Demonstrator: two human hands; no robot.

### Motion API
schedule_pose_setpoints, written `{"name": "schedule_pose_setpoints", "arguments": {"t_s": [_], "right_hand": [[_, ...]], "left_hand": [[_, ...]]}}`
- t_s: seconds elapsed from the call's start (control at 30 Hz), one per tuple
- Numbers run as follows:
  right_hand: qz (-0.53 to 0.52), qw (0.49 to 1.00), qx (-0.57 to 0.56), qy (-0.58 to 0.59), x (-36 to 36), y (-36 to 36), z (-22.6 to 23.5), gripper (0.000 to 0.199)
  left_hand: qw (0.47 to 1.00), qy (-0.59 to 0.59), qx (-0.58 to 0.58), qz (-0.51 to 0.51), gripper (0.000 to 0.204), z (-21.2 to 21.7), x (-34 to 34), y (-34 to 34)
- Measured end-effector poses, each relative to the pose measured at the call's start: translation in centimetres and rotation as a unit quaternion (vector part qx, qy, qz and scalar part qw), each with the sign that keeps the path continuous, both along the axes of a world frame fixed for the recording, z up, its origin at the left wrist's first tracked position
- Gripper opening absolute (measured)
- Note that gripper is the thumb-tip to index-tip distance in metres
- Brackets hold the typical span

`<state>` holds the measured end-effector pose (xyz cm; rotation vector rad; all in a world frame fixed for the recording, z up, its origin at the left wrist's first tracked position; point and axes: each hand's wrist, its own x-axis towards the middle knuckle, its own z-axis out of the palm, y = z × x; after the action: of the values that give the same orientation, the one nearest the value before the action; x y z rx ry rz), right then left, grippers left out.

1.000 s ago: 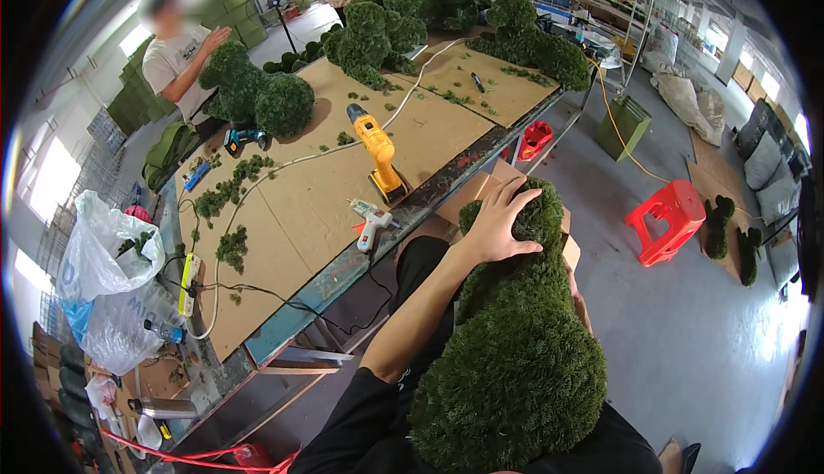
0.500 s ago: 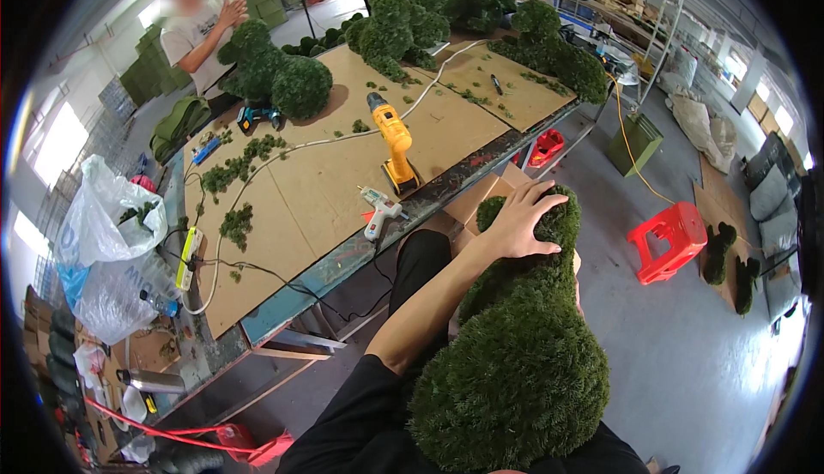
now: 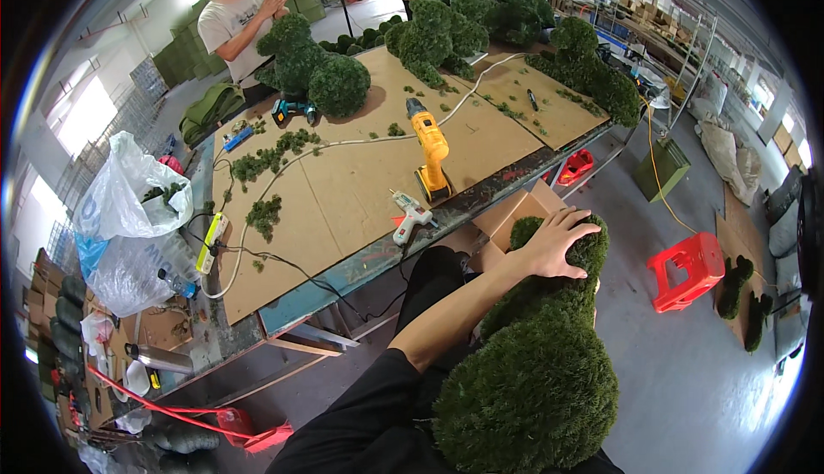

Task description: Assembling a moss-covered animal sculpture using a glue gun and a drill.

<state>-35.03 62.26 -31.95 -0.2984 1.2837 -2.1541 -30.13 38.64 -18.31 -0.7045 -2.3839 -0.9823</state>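
Observation:
A dark green artificial-grass topiary figure [image 3: 532,388] with rounded lobes rests upright on my lap, its bulky end closest to me. My left hand [image 3: 556,247] grips the narrower far end from above, thumb and fingers curved over the foliage. Of my right hand only a sliver of skin [image 3: 596,292] shows along the figure's right side; the fingers are hidden behind it. Beyond the figure, on the table, lie a white glue gun [image 3: 412,217] and a yellow cordless drill [image 3: 431,152], neither touched by my hands.
Loose green tufts [image 3: 264,217], a power strip [image 3: 211,242] and cables lie on the cardboard-covered table [image 3: 343,191]. More topiary figures [image 3: 339,84] stand farther back, near a person [image 3: 236,24]. An open carton [image 3: 506,217] is beneath the edge; a red stool [image 3: 687,270] stands right.
The whole scene has shifted right and slightly down as my head turned. My left hand keeps its grip on the topiary figure, with no clear movement against it.

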Motion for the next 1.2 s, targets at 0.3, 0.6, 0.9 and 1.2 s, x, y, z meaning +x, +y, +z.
{"name": "schedule_pose_setpoints", "arguments": {"t_s": [0.3, 0.6, 0.9, 1.2], "right_hand": [[-0.03, 0.999, 0.008, -0.032, -0.3, 0.4, -0.5, 0.056], [-0.106, 0.946, 0.083, 0.295, -4.0, -4.8, 15.7, 0.061], [-0.043, 0.913, 0.159, 0.374, -2.4, -8.7, 15.4, 0.058], [-0.038, 0.842, 0.282, 0.457, -1.1, -9.9, 14.9, 0.067]], "left_hand": [[0.998, 0.001, -0.001, 0.06, 0.092, 0.0, 1.1, -2.1], [0.994, 0.088, 0.038, 0.056, 0.086, 0.7, 0.7, -5.5], [0.997, 0.007, 0.046, 0.065, 0.091, 0.0, 1.3, -6.4], [0.991, -0.062, 0.121, 0.008, 0.062, -1.2, 1.4, -7.8]]}}
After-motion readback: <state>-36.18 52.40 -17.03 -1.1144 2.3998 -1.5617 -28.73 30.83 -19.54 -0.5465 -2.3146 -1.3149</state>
